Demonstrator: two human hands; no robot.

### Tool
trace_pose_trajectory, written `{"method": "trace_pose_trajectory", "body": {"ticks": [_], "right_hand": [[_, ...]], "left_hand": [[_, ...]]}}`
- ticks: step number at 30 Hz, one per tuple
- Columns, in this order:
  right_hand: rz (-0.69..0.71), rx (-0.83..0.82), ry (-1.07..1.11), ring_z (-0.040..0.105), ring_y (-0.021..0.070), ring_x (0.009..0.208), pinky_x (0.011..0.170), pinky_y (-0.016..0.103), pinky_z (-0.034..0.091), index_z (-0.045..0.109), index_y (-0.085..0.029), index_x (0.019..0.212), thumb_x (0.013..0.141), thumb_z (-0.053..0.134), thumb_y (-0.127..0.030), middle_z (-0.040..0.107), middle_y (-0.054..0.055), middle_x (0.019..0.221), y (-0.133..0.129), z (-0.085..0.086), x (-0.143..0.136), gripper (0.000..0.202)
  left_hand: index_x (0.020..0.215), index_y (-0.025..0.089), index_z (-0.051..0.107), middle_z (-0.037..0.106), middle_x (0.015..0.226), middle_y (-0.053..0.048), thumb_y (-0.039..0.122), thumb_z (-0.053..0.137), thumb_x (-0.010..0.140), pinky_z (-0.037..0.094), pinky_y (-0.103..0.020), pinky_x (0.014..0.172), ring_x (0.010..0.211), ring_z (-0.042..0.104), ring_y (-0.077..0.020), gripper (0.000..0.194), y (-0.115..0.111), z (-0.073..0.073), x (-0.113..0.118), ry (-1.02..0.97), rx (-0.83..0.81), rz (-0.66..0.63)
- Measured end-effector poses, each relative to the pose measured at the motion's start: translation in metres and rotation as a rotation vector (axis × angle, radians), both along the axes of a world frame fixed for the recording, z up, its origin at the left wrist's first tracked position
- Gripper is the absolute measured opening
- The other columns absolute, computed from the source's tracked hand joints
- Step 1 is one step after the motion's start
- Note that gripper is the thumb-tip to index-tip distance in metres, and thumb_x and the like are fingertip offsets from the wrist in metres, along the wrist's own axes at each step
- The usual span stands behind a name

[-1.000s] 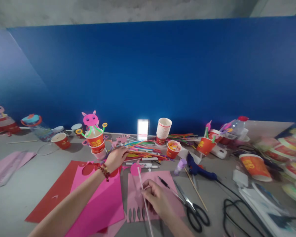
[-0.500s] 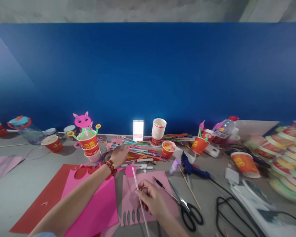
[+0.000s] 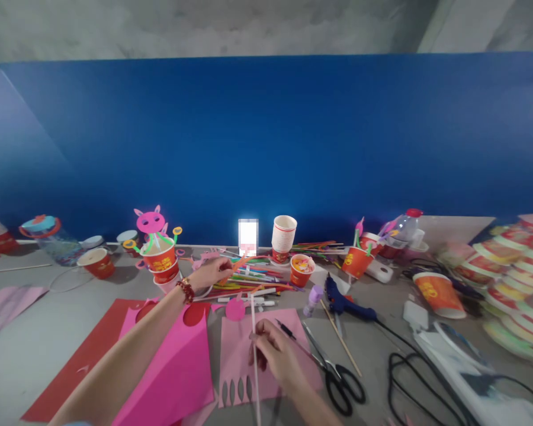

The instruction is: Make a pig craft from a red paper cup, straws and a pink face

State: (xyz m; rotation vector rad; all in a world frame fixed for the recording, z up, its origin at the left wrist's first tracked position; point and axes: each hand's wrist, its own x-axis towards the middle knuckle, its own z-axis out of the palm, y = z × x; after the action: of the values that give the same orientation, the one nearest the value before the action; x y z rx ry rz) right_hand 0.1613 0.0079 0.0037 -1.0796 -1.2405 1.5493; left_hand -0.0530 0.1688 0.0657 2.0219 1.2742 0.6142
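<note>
My right hand pinches a long, thin white straw-like stick, held nearly upright above a pink sheet with leaf-shaped cut-outs. Over the pile of coloured pipe cleaners, my left hand has its fingers closed on an orange pipe cleaner; its far end overlaps the pile. A pink paper circle with small points lies between the hands. Under my left forearm are a bright pink sheet and a red sheet.
Black scissors and a pen lie right of my right hand. Beyond are a glue stick and a blue glue gun with its cord. Red paper cups, one stack topped by a pink pig face, line the back.
My left hand has drawn back slightly left and lifted, with the orange pipe cleaner at its fingers. The white stick in my right hand has turned more upright.
</note>
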Motion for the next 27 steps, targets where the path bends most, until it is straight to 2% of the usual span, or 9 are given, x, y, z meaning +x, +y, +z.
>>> {"method": "trace_pose_trajectory", "body": {"ticks": [4,6,12,14,16,19,21,24,27], "right_hand": [[-0.098,0.029,0.133,0.055,0.0171,0.057,0.058,0.029,0.041,0.050,-0.023,0.069,0.087,0.057,-0.042,0.062,0.001,0.059,-0.002,0.009,0.003,0.027],[-0.136,-0.019,0.206,0.054,0.0163,0.056,0.054,0.027,0.041,0.053,-0.023,0.073,0.087,0.057,-0.041,0.062,0.001,0.062,-0.004,0.014,0.004,0.023],[-0.146,-0.301,0.433,0.025,0.0041,0.037,0.039,0.019,0.015,0.054,-0.020,0.076,0.080,0.065,-0.045,0.053,-0.006,0.054,-0.001,0.021,0.008,0.028],[-0.030,-0.436,0.479,0.018,0.0024,0.035,0.039,0.018,0.010,0.054,-0.019,0.075,0.079,0.065,-0.054,0.052,-0.006,0.050,-0.001,0.021,0.010,0.037],[0.086,-0.519,0.470,0.021,0.0019,0.033,0.038,0.017,0.009,0.055,-0.018,0.076,0.078,0.065,-0.062,0.054,-0.005,0.048,-0.002,0.021,0.011,0.045],[0.165,-0.433,0.370,0.041,0.0054,0.035,0.038,0.017,0.022,0.056,-0.019,0.079,0.074,0.074,-0.059,0.060,-0.004,0.052,-0.007,0.021,0.010,0.044],[0.216,-0.331,0.280,0.055,0.0096,0.042,0.043,0.019,0.036,0.057,-0.020,0.080,0.068,0.083,-0.050,0.063,-0.004,0.054,-0.010,0.021,0.008,0.042],[0.263,-0.272,0.239,0.062,0.0138,0.047,0.051,0.023,0.045,0.055,-0.021,0.082,0.066,0.085,-0.047,0.065,-0.005,0.053,-0.011,0.019,0.005,0.042],[0.152,-0.210,0.262,0.062,0.0138,0.048,0.048,0.020,0.040,0.053,-0.022,0.085,0.073,0.080,-0.048,0.068,-0.003,0.055,-0.012,0.021,0.004,0.040]], "left_hand": [[0.087,0.018,0.060,0.067,0.076,-0.003,0.052,0.055,0.086,0.049,-0.028,0.066,0.067,0.062,-0.0163,0.034,-0.028,0.003,0.006,-0.273,-0.239,-0.053],[0.085,0.018,0.057,0.068,0.076,-0.004,0.053,0.056,0.087,0.048,-0.027,0.061,0.063,0.062,-0.0148,0.035,-0.051,0.000,0.011,-0.370,-0.355,-0.090],[0.083,0.019,0.056,0.067,0.069,-0.003,0.044,0.062,0.089,0.048,-0.026,0.057,0.055,0.061,-0.0138,0.027,-0.112,-0.005,0.022,-0.513,-0.581,-0.206],[0.087,0.019,0.061,0.066,0.069,-0.002,0.041,0.063,0.089,0.048,-0.026,0.059,0.057,0.061,-0.0139,0.022,-0.122,-0.003,0.021,-0.478,-0.573,-0.295],[0.090,0.019,0.068,0.067,0.071,-0.002,0.036,0.063,0.090,0.047,-0.024,0.060,0.061,0.062,-0.0143,0.017,-0.128,0.001,0.019,-0.355,-0.433,-0.350],[0.090,0.021,0.073,0.072,0.078,-0.003,0.027,0.062,0.089,0.046,-0.024,0.064,0.068,0.064,-0.0157,0.013,-0.132,0.009,0.014,-0.167,-0.170,-0.370],[0.092,0.022,0.074,0.074,0.082,-0.003,0.025,0.065,0.087,0.047,-0.024,0.067,0.073,0.065,-0.0169,0.011,-0.133,0.012,0.012,-0.152,-0.123,-0.363],[0.109,0.021,0.070,0.072,0.084,-0.004,0.029,0.070,0.084,0.049,-0.024,0.067,0.075,0.066,-0.0174,0.026,-0.137,0.008,0.014,-0.333,-0.224,-0.245],[0.119,0.018,0.064,0.068,0.089,-0.006,0.037,0.070,0.085,0.049,-0.024,0.064,0.074,0.062,-0.0159,0.039,-0.144,-0.004,0.023,-0.682,-0.355,-0.078]]}}
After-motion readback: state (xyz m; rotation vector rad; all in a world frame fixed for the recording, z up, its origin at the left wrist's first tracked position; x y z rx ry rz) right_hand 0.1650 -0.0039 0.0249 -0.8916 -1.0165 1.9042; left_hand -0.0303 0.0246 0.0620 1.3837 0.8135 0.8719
